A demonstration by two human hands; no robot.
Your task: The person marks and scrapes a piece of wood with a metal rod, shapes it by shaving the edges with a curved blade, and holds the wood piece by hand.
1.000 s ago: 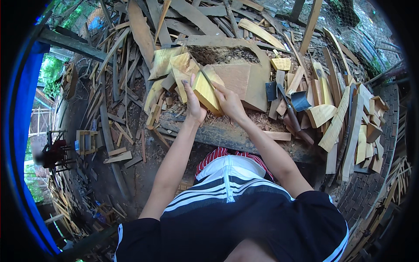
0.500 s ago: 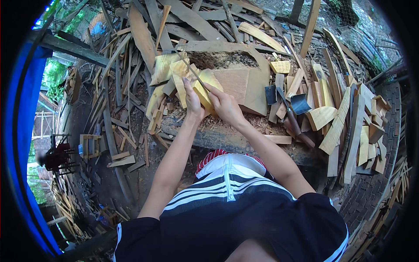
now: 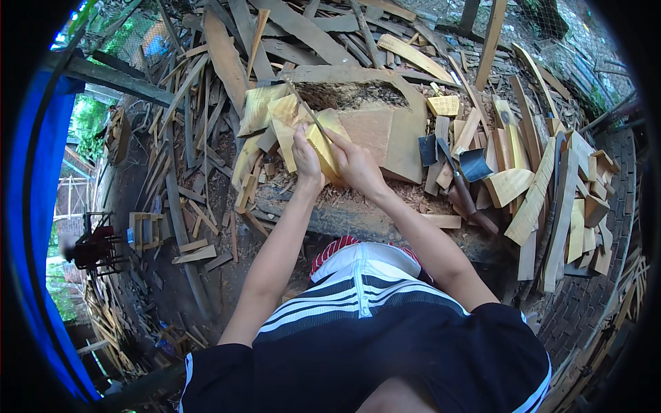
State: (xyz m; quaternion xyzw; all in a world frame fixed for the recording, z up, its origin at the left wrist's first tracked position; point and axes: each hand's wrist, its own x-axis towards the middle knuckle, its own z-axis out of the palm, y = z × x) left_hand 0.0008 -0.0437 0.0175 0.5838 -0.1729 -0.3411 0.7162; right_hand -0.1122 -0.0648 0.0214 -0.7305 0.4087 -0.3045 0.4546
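My left hand (image 3: pixel 307 160) is closed against the near left side of a yellow wooden block (image 3: pixel 321 149), its thumb side up. The block stands tilted in front of a large hollowed log block (image 3: pixel 403 148). My right hand (image 3: pixel 358 165) grips the near end of a long, thin dark bar-like tool (image 3: pixel 305 107), which slants across the block's top toward the far left. Whether it is a file or a blade I cannot tell. Pale yellow wood pieces (image 3: pixel 264 107) lie just beyond my left hand.
On the right lie an adze-like tool (image 3: pixel 474 165) with a curved dark blade, a wooden handle (image 3: pixel 463 194) and many cut offcuts (image 3: pixel 533 199). Boards and scraps (image 3: pixel 303 31) are heaped at the far side. Shavings (image 3: pixel 413 199) cover the bench's near part. A blue sheet (image 3: pixel 38 206) hangs at left.
The thin tool has shifted slightly right and nearer, at a steeper slant over the block. My left hand has moved a little to the right; my right hand stays nearly in place.
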